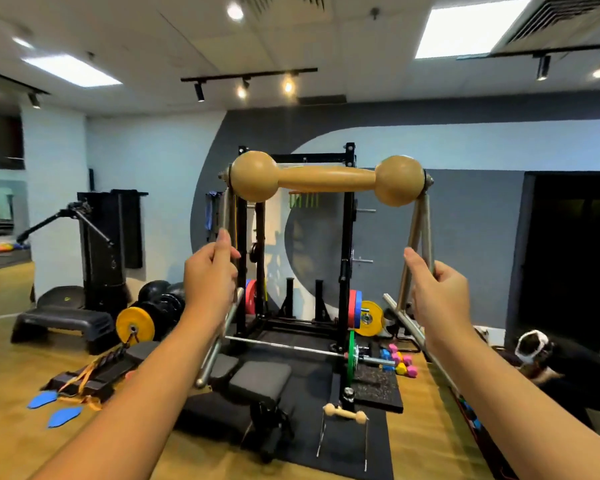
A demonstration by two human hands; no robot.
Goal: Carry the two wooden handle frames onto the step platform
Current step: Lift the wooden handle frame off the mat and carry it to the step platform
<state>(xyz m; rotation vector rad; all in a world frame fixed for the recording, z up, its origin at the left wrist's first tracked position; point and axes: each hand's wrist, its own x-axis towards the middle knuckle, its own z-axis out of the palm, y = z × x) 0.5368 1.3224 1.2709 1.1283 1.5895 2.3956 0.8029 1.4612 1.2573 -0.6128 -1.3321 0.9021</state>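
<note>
Left hand (pixel 210 271) clenched round the left metal leg of a wooden handle frame (pixel 326 181); right hand (pixel 437 289) clenched round the right leg. Both arms stretched fwd, frame held up in the air at approx head height, handle level, wooden bar w/ a ball at each end, legs hanging down to metal foot rails by the forearms.

Second frame (pixel 344 412) stands on the black mat (pixel 378 455) below, between the hands, upright, not touched.

Behind it: weight bench (pixel 257 379) on the mat, barbell (pixel 291 346) w/ a green plate (pixel 351 355) across the black rack (pixel 343 237). Small coloured dumbbells (pixel 400 363) just right of the green plate. Yellow plate (pixel 135 323) left of the rack.

Step platform (pixel 63 322) sits on the wood floor far left, well apart from both frames, near a black machine (pixel 108 244). Blue pads (pixel 54 407) on the floor lower left. A crouched person (pixel 551 368) at right edge.
</note>
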